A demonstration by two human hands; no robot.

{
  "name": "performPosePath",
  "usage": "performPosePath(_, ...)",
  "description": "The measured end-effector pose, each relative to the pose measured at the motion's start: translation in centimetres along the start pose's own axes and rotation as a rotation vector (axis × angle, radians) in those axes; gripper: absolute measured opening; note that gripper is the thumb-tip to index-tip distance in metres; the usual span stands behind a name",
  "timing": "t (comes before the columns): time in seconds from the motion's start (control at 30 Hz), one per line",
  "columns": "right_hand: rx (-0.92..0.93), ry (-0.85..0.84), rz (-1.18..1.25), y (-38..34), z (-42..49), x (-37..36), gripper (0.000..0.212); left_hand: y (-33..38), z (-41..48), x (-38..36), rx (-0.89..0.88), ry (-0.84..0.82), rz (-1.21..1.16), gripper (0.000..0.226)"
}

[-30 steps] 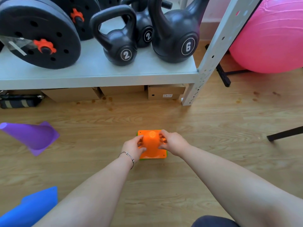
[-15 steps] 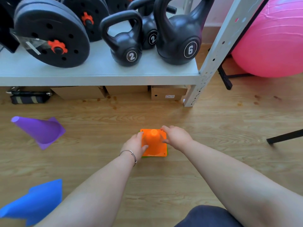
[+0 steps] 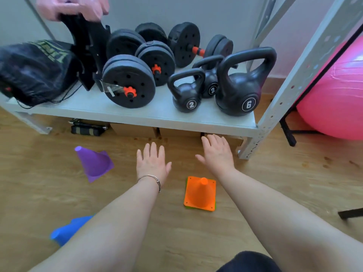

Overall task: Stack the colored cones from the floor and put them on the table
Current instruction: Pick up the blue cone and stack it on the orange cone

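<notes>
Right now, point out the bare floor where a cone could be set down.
Bare wood lies right of the orange cone, out to the black stand foot, and between the purple cone and the left hand. The near floor between the forearms is free too. The shelf is crowded with weights. Both hands, the right hand included, are open and empty.

Orange cone [image 3: 200, 193] is seen upright on floor [image 3: 294, 183], stacked on a green one. Purple cone [image 3: 94, 163] and blue cone [image 3: 66, 230] are tipped. Left hand [image 3: 152, 163] and right hand [image 3: 217, 154] are spread flat, empty.
</notes>
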State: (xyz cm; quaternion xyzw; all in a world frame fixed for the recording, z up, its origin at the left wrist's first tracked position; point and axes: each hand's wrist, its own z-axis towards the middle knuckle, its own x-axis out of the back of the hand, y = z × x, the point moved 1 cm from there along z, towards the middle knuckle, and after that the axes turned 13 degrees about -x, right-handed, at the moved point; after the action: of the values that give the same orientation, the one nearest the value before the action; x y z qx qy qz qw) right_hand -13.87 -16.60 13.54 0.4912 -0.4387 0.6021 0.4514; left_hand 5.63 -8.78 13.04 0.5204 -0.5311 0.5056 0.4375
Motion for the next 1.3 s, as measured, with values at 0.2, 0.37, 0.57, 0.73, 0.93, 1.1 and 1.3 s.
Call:
performPosePath(0.2,0.034,0.046,0.064,-6.2,0.6,4.2,0.068,-6.0,-1.3,5.3,0.122,0.031,0.09,0.07)
performPosePath(0.37,0.081,0.048,0.102,-11.3,1.4,7.7,0.059,-11.6,-2.2,9.7,0.133,0.072,0.154,0.071)
performPosePath(0.57,0.179,0.063,0.116,-18.3,2.2,9.1,0.054,-18.6,-5.0,12.0,0.169,0.12,0.183,0.071)
performPosePath(0.73,0.223,0.003,0.128,-23.2,0.7,7.6,0.058,-23.0,-7.8,9.5,0.225,0.118,0.147,0.072)
performPosePath(0.93,0.282,-0.11,0.092,-26.9,-2.0,3.7,0.064,-28.0,-12.1,4.9,0.302,0.05,0.092,0.072)
performPosePath(1.1,0.327,-0.201,0.067,-29.4,-4.6,0.1,0.066,-31.3,-16.2,0.6,0.303,-0.019,0.085,0.07)
performPosePath(1.3,0.409,-0.272,0.043,-32.4,-8.0,-3.5,0.062,-34.2,-21.0,-4.9,0.369,-0.076,0.041,0.07)
